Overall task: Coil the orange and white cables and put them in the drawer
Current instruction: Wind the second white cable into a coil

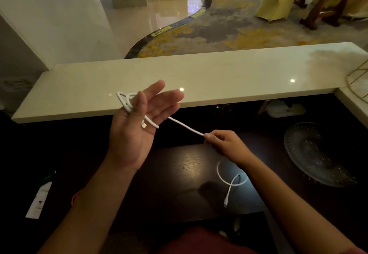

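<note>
A white cable (186,126) runs taut between both hands above the dark desk. My left hand (139,126) is raised palm-up with fingers spread; loops of the cable wrap around its thumb and a connector end lies on the palm. My right hand (225,144) pinches the cable lower right. From there the cable's free tail curls on the dark wooden desktop (179,184), ending in a plug near the front edge. No orange cable and no drawer are visible.
A pale stone counter ledge (199,74) runs across behind the hands. A clear glass dish (316,154) sits on the desk at right. A white paper tag (39,200) lies at left. A gold wire object (358,82) stands at far right.
</note>
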The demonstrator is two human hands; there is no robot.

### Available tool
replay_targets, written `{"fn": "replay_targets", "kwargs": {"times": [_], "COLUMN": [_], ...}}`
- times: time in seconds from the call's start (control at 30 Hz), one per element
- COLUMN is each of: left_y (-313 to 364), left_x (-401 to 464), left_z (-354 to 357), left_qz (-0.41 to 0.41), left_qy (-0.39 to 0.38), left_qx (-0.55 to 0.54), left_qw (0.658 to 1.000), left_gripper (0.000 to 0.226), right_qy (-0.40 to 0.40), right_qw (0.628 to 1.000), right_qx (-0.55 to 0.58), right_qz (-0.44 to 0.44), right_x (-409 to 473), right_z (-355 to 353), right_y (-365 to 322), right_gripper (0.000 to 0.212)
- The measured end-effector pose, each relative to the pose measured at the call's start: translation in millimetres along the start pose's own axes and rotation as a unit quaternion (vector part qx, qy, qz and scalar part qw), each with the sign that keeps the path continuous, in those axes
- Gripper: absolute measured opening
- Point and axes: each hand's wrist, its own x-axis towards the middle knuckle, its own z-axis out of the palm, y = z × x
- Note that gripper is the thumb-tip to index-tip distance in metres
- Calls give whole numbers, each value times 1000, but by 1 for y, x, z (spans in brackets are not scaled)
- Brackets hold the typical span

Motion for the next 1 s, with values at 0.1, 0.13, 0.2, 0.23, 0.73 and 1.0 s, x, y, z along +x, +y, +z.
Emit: {"fn": "replay_targets", "kwargs": {"times": [0.1, 0.13, 0.2, 0.23, 0.73, 1.0], "left_y": [-19, -26, -39, -44, -55, -59], "left_x": [1, 0, -4, -6, -9, -9], "left_z": [2, 3, 2, 2, -46, -22], "left_qz": [3, 0, -19, -30, 183, 22], "left_qy": [36, 31, -4, -27, -84, -154], "left_qx": [112, 162, 253, 286, 623, 641], "left_qw": [993, 986, 967, 958, 756, 752], "left_gripper": [40, 39, 38, 39, 37, 46], "right_qy": [-131, -149, -149, -140, -71, -218], "right_qw": [987, 982, 984, 985, 962, 939], "right_qx": [-88, -97, -64, -49, -233, 22], "right_qz": [-39, -56, -79, -90, -124, -265], "right_x": [-19, -23, -30, -34, -47, -57], "right_z": [9, 11, 12, 11, -37, -22], "right_y": [-31, -42, -65, -76, -116, -145], "right_gripper": [30, 29, 24, 22, 6, 17]}}
